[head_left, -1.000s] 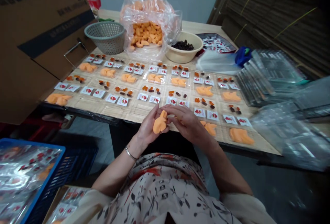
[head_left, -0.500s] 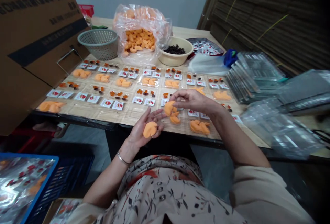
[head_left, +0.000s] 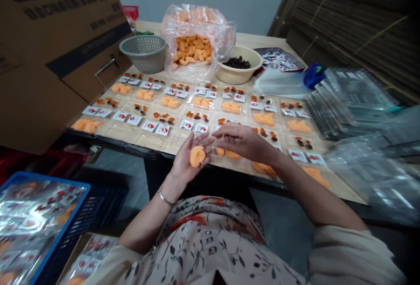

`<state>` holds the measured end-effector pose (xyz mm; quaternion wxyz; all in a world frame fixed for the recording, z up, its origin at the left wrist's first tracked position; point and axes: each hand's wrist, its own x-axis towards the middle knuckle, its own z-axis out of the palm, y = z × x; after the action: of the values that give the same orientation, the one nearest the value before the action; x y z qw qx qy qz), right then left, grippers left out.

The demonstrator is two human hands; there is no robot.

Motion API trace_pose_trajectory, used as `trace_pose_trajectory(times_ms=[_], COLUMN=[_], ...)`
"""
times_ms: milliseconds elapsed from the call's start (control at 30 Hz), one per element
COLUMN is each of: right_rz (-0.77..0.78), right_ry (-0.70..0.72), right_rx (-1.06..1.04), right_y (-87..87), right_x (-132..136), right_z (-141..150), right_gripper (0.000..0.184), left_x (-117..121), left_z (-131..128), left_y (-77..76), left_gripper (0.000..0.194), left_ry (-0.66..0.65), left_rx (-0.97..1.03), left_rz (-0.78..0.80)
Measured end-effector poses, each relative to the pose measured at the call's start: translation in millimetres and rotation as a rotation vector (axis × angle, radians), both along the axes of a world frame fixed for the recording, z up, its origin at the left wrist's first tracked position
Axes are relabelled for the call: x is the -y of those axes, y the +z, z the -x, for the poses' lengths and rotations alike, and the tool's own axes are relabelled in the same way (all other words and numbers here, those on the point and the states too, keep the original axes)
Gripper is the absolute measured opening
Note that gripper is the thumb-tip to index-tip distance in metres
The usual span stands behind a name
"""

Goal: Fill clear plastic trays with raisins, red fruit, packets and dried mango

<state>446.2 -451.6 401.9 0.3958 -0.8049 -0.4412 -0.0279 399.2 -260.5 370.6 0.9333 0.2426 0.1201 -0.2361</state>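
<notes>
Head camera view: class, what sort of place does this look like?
Probably a small food-packing workshop: a clear bag of orange pieces, stacks of clear plastic trays, and a blue crate of shiny filled packs.

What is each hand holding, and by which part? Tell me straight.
The left hand holds an orange piece flat on its open palm, by the underside. The right hand shows nothing held; it hangs above other orange pieces.

Glossy clear plastic trays [head_left: 351, 101], matt cardboard carton [head_left: 42, 71], smooth metal bangle [head_left: 165, 197], pale woven tabletop [head_left: 164, 143]
</notes>
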Motion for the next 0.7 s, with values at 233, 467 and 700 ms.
trace_pose_trajectory(times_ms=[233,467,700], right_rz=[0.091,0.083,0.274], right_ry=[0.166,0.136,0.34], right_rx=[0.105,-0.273,-0.249], right_y=[11.4,12.9,16.2], right_x=[-22.3,-26.2,-39.8], right_z=[16.9,-17.9,-72.6], right_gripper=[0.028,0.029,0.019], left_x=[16.6,2.5,-42.7], left_z=[-13.8,-17.0,-0.7], left_y=[8.9,10.8,5.6], left_gripper=[0.056,0.06,0.032], left_ry=[-0.08,-0.07,0.32], left_rx=[-0.039,0.082,0.11], left_rz=[-0.059,-0.08,-0.299])
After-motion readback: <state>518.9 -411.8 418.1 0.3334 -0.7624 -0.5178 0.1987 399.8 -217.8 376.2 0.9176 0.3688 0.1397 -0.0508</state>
